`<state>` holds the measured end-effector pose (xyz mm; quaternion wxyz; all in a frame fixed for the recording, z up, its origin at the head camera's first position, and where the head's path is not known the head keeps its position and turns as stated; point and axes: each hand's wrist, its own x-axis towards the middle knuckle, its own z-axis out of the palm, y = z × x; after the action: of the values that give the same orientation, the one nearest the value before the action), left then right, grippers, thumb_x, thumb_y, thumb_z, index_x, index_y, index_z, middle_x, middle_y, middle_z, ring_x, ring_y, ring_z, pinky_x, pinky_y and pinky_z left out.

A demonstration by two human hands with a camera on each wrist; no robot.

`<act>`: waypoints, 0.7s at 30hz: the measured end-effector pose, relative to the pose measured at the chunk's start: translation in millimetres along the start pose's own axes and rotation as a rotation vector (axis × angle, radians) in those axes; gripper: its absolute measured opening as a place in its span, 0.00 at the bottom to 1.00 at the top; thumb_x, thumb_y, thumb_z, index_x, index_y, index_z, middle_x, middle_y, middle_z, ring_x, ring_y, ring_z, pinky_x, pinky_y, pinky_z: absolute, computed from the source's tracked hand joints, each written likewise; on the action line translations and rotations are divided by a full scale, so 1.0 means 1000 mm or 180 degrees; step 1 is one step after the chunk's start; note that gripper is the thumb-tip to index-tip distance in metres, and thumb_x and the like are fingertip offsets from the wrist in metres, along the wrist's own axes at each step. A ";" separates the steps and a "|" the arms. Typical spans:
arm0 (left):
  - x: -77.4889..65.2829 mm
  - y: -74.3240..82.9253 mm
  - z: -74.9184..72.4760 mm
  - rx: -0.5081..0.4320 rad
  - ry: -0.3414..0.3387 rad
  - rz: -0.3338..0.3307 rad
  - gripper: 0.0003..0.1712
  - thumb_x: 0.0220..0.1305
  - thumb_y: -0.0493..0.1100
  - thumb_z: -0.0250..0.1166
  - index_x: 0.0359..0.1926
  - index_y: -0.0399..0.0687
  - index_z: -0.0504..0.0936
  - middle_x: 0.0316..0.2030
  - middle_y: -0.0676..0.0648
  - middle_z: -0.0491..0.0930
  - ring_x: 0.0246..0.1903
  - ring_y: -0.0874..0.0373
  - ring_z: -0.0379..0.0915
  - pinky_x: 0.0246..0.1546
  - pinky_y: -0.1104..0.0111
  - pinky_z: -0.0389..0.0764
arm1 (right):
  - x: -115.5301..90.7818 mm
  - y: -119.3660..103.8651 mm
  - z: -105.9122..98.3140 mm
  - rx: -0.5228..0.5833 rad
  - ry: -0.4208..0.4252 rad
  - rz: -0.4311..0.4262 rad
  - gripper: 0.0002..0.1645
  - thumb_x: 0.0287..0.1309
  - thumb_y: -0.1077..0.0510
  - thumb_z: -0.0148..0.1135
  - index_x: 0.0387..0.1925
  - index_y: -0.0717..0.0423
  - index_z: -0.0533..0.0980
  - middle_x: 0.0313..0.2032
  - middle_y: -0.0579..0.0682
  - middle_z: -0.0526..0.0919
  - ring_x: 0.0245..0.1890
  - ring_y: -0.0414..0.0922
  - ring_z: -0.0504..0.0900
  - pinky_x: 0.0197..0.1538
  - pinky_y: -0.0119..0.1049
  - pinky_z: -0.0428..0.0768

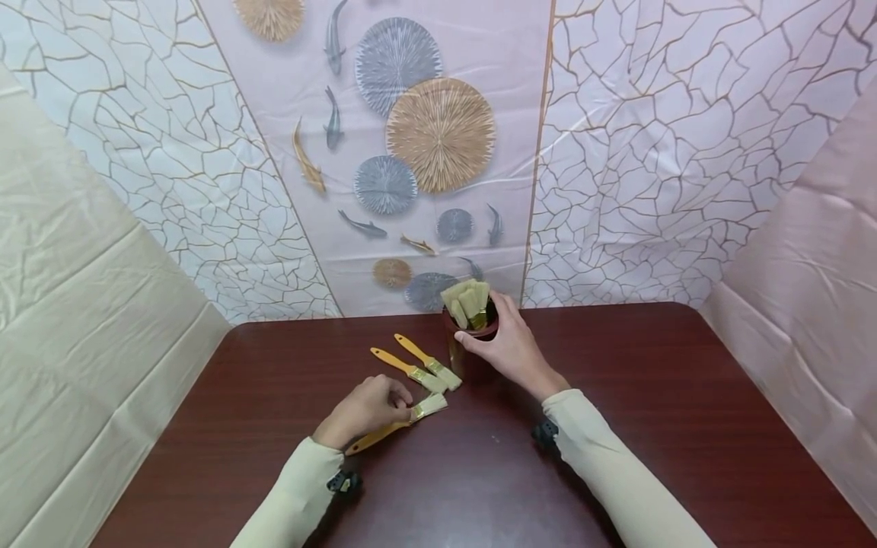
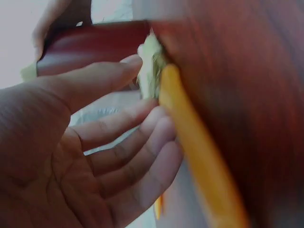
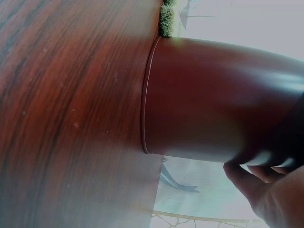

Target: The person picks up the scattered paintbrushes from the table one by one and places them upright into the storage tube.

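My left hand (image 1: pixel 370 407) is at a paintbrush (image 1: pixel 378 439) with a yellow handle and pale bristles, its thumb and index finger at the metal band and bristle base. In the left wrist view the brush's handle (image 2: pixel 199 152) runs down past the curled fingers. My right hand (image 1: pixel 515 346) grips a dark red-brown cylindrical cup (image 1: pixel 457 354) near its rim, thumb in front and fingers round the far side. Several paintbrushes (image 1: pixel 469 299) stand in the cup, bristles up. In the right wrist view the cup's smooth wall (image 3: pixel 204 99) stands on the table.
Two more yellow-handled paintbrushes, one nearer (image 1: pixel 404 365) and one farther (image 1: pixel 428 356), lie side by side left of the cup. The dark wooden table (image 1: pixel 671 426) reaches back to a patterned cloth wall (image 1: pixel 617 167). Pale cloth hangs on both sides.
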<state>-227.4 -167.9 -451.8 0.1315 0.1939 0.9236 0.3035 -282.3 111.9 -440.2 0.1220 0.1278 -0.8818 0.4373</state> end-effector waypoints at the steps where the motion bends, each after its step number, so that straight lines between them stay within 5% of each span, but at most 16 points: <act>1: 0.000 0.001 0.002 -0.0012 -0.0005 -0.0021 0.05 0.64 0.40 0.77 0.39 0.45 0.90 0.28 0.56 0.85 0.27 0.64 0.78 0.33 0.68 0.80 | 0.000 -0.001 0.000 -0.0004 -0.0007 0.0012 0.65 0.56 0.31 0.76 0.82 0.53 0.55 0.73 0.57 0.66 0.70 0.59 0.71 0.68 0.62 0.73; 6: 0.001 0.006 0.011 -0.0092 -0.0083 -0.0102 0.06 0.60 0.37 0.79 0.36 0.45 0.89 0.26 0.56 0.82 0.26 0.63 0.74 0.30 0.68 0.76 | 0.000 -0.002 0.001 -0.0013 -0.0006 0.0034 0.65 0.55 0.31 0.76 0.82 0.54 0.55 0.73 0.57 0.66 0.70 0.60 0.71 0.68 0.62 0.73; 13: 0.000 0.009 0.017 -0.0002 -0.0126 0.0096 0.06 0.59 0.40 0.81 0.32 0.51 0.89 0.25 0.58 0.82 0.28 0.65 0.75 0.34 0.68 0.78 | 0.000 0.000 0.000 -0.0020 0.0032 -0.0013 0.65 0.55 0.30 0.76 0.82 0.54 0.55 0.73 0.57 0.66 0.70 0.60 0.71 0.68 0.62 0.73; 21: 0.001 0.032 -0.005 -0.0264 0.0084 0.0278 0.07 0.61 0.41 0.79 0.37 0.49 0.88 0.28 0.57 0.83 0.30 0.64 0.78 0.35 0.68 0.81 | -0.001 -0.001 -0.002 -0.0014 0.0016 0.0003 0.65 0.56 0.30 0.76 0.82 0.55 0.55 0.73 0.58 0.66 0.71 0.60 0.71 0.68 0.63 0.73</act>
<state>-221.0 -146.3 -428.4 0.1138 0.2244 0.9025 0.3495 -281.1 113.3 -438.4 0.1242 0.1260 -0.8825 0.4358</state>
